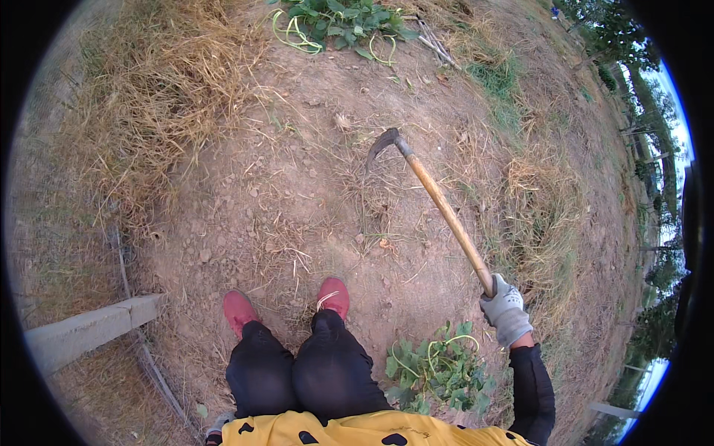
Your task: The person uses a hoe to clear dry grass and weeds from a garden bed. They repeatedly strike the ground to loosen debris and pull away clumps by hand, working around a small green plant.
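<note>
My right hand (506, 312), in a grey work glove, grips the end of the wooden handle of a sickle (443, 206). Its curved, dark metal blade (381, 146) points left and down, over dry grass stalks on bare soil. Whether the blade touches the ground I cannot tell. At the bottom edge, beside my left thigh, only a small part of my gloved left hand (222, 422) shows; its fingers and anything in them are hidden.
Leafy green plants with long pale pods grow at the top (346, 22) and near my right side (440, 368). Dry grass (162, 100) is heaped at the upper left. A pale post (95, 329) and a thin rail lie at the left; trees stand far right.
</note>
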A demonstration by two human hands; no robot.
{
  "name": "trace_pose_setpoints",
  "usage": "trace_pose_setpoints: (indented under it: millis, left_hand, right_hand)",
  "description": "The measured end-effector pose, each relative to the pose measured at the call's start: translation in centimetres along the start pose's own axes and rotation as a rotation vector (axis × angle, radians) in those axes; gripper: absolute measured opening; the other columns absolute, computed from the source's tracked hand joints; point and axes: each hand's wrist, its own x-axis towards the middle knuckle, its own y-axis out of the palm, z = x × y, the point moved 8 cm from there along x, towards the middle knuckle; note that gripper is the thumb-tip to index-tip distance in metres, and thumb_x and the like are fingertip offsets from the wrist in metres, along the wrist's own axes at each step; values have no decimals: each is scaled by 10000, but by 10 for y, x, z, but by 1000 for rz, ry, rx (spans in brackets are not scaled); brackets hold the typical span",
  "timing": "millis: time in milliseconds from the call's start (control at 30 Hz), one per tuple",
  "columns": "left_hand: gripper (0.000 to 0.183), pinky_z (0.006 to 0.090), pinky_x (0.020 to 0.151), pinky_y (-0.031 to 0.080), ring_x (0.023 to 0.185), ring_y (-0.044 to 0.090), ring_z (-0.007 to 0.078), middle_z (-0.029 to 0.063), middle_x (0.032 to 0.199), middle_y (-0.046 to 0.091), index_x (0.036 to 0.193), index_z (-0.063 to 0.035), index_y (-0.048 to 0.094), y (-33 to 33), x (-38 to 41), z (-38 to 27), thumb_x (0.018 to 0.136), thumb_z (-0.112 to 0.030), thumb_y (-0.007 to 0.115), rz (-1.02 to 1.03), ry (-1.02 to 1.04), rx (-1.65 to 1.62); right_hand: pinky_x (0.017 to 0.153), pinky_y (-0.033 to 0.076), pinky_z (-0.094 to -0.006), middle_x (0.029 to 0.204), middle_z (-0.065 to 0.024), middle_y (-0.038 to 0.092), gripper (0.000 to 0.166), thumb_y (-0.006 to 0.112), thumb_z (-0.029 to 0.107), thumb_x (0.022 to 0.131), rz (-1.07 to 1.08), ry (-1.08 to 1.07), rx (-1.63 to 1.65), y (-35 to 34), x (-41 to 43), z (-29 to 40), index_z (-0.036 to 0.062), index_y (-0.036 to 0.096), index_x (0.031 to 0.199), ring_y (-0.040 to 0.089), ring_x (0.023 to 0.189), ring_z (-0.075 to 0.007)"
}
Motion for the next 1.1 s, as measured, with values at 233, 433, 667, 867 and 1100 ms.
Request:
trace_pose_setpoints:
  millis: [233,433,667,867,1100]
  left_hand:
    - [342,386,734,486,862,604,313,201,908,622,948,-75,635,0,-53,-26,756,-348,558,-96,-79,-444]
    - [331,382,726,487,852,604,309,197,901,622,945,-74,635,9,-58,-20,759,-336,554,-160,-51,-581]
    - [319,376,717,488,840,604,303,193,892,622,940,-72,635,14,-45,-50,763,-323,549,-157,-48,-685]
    - [309,372,709,488,830,605,299,190,885,622,937,-70,634,19,-27,-98,766,-312,545,-70,-54,-769]
    - [297,366,701,489,819,605,293,186,876,621,932,-68,634,13,-48,-135,770,-298,540,73,-183,-908]
  right_hand:
    - [505,498,-365,654,-125,602,274,639,179,712,324,270,558,157,-63,55,43,492,900,619,559,-234]
    - [682,468,-437,801,-192,610,314,661,279,664,180,186,288,139,-129,-3,73,514,850,601,795,-341]
    - [583,460,-453,682,-182,591,221,613,205,694,-126,129,-50,-6,-110,-37,84,494,837,591,655,-365]
    - [571,463,-434,728,-136,592,238,617,149,712,-278,-34,-418,-97,-8,33,77,479,892,607,668,-331]
    - [381,407,-322,576,-73,525,141,591,79,768,-128,-46,47,-100,205,205,50,478,846,518,427,-182]
